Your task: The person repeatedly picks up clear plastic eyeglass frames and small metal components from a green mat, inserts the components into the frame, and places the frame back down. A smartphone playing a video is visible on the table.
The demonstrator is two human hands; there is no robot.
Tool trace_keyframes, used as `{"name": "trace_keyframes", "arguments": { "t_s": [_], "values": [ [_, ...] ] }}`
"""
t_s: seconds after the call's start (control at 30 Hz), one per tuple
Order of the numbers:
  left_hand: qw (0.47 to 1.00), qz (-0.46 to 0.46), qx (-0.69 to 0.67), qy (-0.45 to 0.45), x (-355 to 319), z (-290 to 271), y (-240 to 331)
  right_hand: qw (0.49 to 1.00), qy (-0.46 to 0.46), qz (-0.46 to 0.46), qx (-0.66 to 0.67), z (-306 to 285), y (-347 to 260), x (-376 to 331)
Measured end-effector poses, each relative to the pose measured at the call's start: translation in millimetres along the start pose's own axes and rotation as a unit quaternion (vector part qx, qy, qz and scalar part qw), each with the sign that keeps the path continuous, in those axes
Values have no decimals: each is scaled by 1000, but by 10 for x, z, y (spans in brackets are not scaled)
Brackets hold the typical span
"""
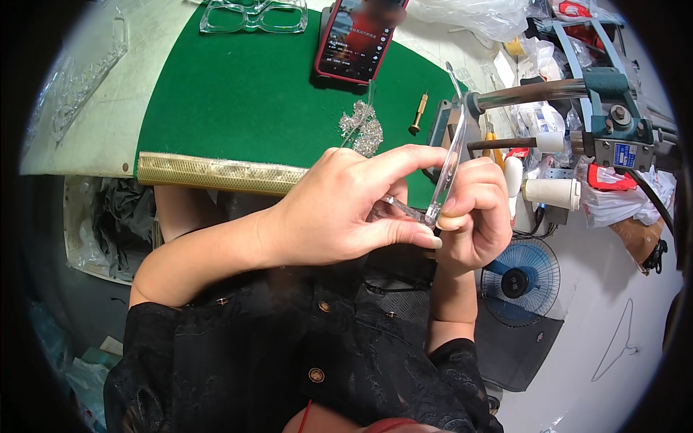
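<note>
A clear plastic eyeglass temple [452, 148] stands upright between my hands, its curved tip pointing away from me. My left hand [339, 206] is closed around a clear eyeglass frame piece, mostly hidden by the palm, with the thumb and index finger near the temple's lower end. Close by on the right, my right hand [476, 213] pinches that same lower end, where the temple meets the frame piece. Beyond the hands, a pile of small shiny metal parts [367, 133] lies on the green mat [238, 94], with a small brass screwdriver [419, 113] to its right.
Another clear eyeglass frame [253, 17] and a red-cased phone [359, 40] lie at the far side. A perforated gold strip [216, 172] lines the near table edge. A bench machine [613, 108] stands right, above a blue fan [520, 281]. A white cup [552, 193] is beside it.
</note>
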State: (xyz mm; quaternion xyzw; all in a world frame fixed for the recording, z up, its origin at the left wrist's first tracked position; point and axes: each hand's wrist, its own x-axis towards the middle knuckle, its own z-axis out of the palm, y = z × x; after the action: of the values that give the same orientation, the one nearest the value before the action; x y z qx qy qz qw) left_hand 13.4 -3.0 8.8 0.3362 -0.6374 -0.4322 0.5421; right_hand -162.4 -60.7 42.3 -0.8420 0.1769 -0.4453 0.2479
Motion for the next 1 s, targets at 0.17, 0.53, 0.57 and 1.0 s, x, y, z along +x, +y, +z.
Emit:
{"name": "trace_keyframes", "arguments": {
  "t_s": [0.17, 0.53, 0.57, 1.0],
  "values": [
    [1000, 5, 25, 1, -6, -3, -13, 999, 12, 23, 42, 24, 5, -52],
    [999, 9, 32, 7, -7, -7, -4, 979, 53, 96, 171, 94, -10, -124],
    [1000, 9, 25, 7, -5, -7, -2, 982, 45, 91, 160, 83, -6, -119],
    [994, -46, -97, -15, 30, -7, 40, 998, -3, -35, -57, -64, 3, 76]
  ]
}}
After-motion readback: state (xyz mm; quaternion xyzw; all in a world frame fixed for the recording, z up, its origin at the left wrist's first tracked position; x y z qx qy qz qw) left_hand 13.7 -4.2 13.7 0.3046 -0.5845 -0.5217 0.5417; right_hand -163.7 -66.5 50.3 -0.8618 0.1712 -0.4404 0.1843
